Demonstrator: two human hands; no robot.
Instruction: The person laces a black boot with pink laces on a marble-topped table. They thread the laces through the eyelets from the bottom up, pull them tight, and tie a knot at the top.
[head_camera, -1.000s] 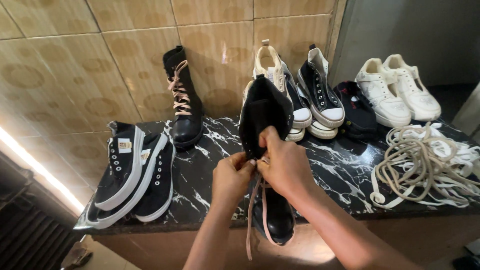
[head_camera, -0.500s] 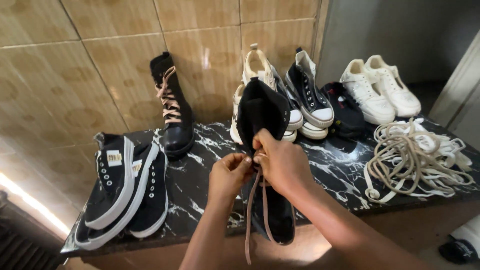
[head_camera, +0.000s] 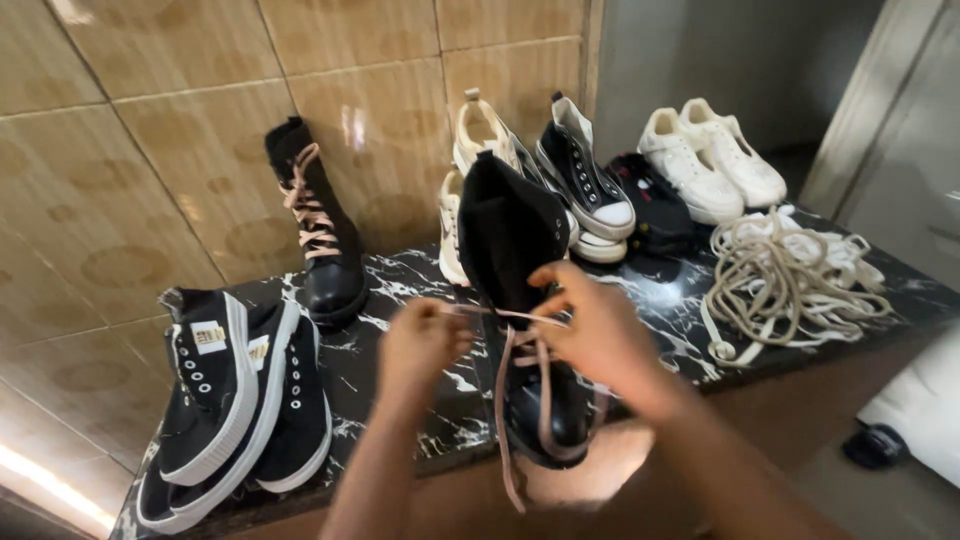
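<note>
A tall black boot (head_camera: 515, 250) stands on the black marble counter (head_camera: 400, 290) in front of me. My left hand (head_camera: 420, 345) pinches one end of its pink lace (head_camera: 505, 400) and pulls it out to the left. Over the boot's front, my right hand (head_camera: 590, 325) grips the lace where it crosses. Two loose lace ends hang down past the toe and the counter edge.
A matching black boot (head_camera: 320, 240) with a pink lace leans on the tiled wall. Black and white high-top sneakers (head_camera: 230, 400) lie at the left. Several cream, black and white shoes (head_camera: 600, 190) stand behind. A heap of beige laces (head_camera: 790, 280) lies at the right.
My hands have moved apart, the left one drawing the lace out to the left. The view has shifted a little, so the counter sits further right.
</note>
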